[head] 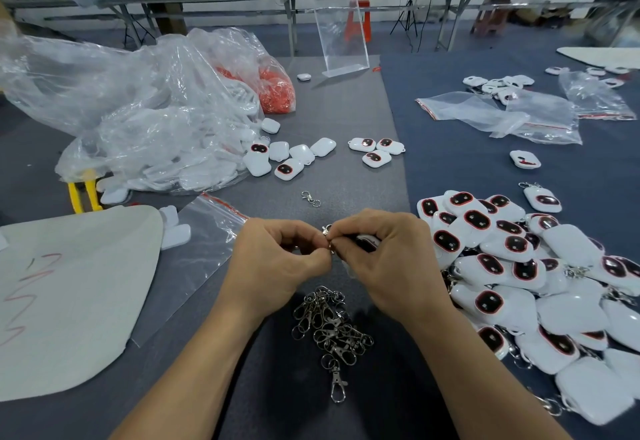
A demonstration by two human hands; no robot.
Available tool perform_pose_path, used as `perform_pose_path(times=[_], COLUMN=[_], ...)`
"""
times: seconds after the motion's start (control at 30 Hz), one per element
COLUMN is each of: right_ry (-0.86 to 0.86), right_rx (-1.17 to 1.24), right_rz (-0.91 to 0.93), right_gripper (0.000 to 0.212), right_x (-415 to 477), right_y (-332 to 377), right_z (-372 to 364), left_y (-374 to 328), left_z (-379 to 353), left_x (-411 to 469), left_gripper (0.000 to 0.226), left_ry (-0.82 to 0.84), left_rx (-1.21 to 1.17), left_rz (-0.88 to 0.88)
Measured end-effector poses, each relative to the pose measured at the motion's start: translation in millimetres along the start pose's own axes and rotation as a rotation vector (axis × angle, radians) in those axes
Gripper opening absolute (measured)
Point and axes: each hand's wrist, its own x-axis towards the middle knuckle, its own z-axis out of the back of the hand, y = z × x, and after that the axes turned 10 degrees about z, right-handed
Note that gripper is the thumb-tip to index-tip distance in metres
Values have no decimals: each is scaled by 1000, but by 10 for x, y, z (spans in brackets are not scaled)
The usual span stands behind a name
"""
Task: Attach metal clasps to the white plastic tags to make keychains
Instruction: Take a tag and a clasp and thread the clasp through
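Observation:
My left hand [277, 259] and my right hand [384, 259] meet over the middle of the table. The left pinches a small metal clasp [327, 231] between thumb and fingers. A white plastic tag [367, 242] with a dark face is gripped by the right, mostly hidden under its fingers. Tag and clasp touch where the fingertips meet. A heap of loose metal clasps [329, 328] lies just below my hands. One single clasp [310, 198] lies farther up the table.
A big pile of tags with clasps [540, 287] fills the right side. Loose white tags [287, 159] lie beside a large clear plastic bag [138, 110] at left. A white sheet [69, 294], zip bags [502, 117] and an acrylic stand [341, 37] are also on the table.

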Motion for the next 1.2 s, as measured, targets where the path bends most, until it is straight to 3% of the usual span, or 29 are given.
perform_pose_path(times=[0.23, 0.5, 0.77, 0.87, 0.97, 1.07, 1.13, 1.2], right_ry=[-32, -15, -28, -43, -114, -195, -190, -131], right_rx=[113, 112, 140, 194, 318, 643, 847, 928], right_rz=[-49, -52, -9, -144, -444, -791, -845, -777], right_gripper=[17, 15, 13, 16, 15, 26, 23, 27], right_x=[-4, -9, 2, 14, 24, 80, 109, 99], right_y=[-8, -16, 11, -9, -43, -86, -112, -134], right_z=[-6, -18, -11, -24, -52, -8, 39, 55], left_y=[-17, -39, -24, -32, -41, -21, 10, 41], left_z=[-4, -26, -24, -23, 29, 108, 96, 36], left_x=[5, -16, 20, 17, 19, 14, 13, 28], left_gripper=[16, 13, 11, 11, 7, 5, 8, 12], left_ry=[23, 28, 71, 12, -235, -447, -363, -210], left_rx=[-110, -79, -238, -195, -22, 559, 841, 963], left_rz=[19, 18, 46, 47, -27, -284, -372, -358])
